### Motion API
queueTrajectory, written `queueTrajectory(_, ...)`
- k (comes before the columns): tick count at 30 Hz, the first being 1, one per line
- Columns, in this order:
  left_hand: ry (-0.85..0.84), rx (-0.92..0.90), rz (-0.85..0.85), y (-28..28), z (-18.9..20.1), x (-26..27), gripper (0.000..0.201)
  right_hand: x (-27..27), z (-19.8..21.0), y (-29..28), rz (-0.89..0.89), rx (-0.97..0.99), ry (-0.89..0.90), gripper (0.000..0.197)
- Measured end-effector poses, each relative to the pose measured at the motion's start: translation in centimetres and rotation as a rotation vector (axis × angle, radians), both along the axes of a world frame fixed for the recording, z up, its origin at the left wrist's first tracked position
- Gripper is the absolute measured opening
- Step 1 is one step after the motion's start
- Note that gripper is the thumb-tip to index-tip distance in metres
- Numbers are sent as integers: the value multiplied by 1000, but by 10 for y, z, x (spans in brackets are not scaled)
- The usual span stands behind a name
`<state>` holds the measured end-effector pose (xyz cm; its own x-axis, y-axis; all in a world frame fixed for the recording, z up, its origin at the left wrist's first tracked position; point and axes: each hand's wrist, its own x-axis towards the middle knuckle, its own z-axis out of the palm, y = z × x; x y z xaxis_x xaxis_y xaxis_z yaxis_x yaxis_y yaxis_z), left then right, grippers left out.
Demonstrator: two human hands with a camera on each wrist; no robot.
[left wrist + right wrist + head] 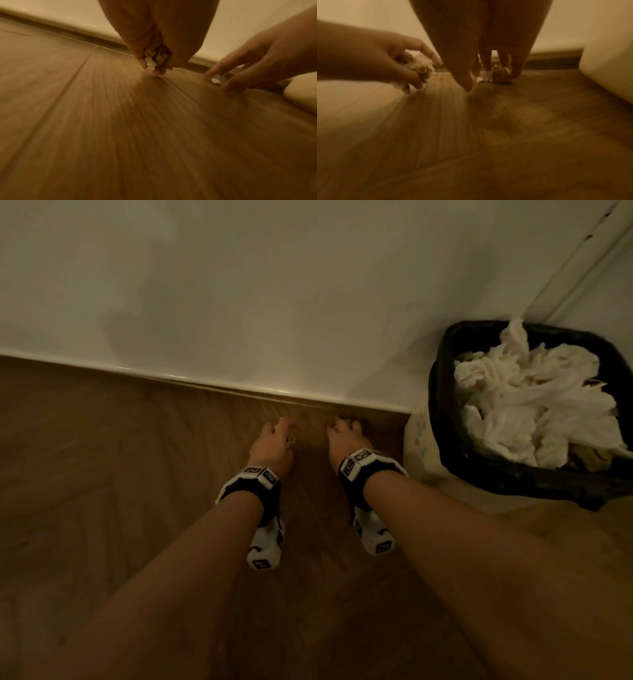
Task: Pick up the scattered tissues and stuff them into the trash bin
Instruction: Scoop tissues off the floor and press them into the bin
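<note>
You are bent over a brown wood-plank floor in dim, warm light, where it meets a pale glossy wall along a white baseboard; a pale pipe or trim strip runs diagonally up the wall at the far right. Both your forearms reach down toward the base of the wall, each with one black-and-white marker band at the wrist, two bands in all. On the left, your left hand has its fingers curled round a small crumpled wad of tissue scraps, white and brownish bits bunched together, with the fingertips just touching the floor. Just beside it, your right hand hangs with its fingers straight and spread, pointing down around small scraps on the floor: in the right wrist view you can count one white piece and one brownish piece lying side by side between the fingertips, close to the baseboard. The blur hides whether any finger actually touches them. At the far right stands one trash bin, lined with a black bag, on the floor against the wall. It is heaped to the rim with white crumpled tissues, too tangled to count.
</note>
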<state>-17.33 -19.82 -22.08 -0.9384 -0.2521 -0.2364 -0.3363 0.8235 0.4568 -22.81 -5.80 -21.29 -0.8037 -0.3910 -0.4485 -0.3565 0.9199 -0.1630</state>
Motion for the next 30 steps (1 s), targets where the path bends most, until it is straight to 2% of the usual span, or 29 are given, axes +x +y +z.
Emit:
queueTrajectory(5, -41, -137, -87, 0, 6, 4, 36, 5, 9, 10, 45, 103, -57, 37)
queueTrajectory(10, -7, -118, -94, 12, 36, 11, 25, 21, 33, 30, -13, 64, -109, 34)
queueTrajectory(13, -45, -100, -66, 26, 68, 17, 36, 34, 63, 34, -35, -52, -75, 29)
queueTrajectory(15, -85, -166, -106, 35, 94, 21, 34, 41, 92, 35, -7, -72, -31, 20)
queueTrajectory(16, -85, -197, -123, 39, 108, 24, 31, 45, 106, 35, -31, -116, -46, 25)
queueTrajectory(19, 4, -241, -135, 54, 153, 34, 27, 56, 154, 39, -4, -175, 30, 31)
queueTrajectory(24, 168, -244, -142, 79, 225, 50, 35, 67, 229, 64, 6, -251, 220, 31)
queueTrajectory(30, 315, -256, -150, 125, 279, 49, 52, 79, 292, 120, -141, -366, 357, 40)
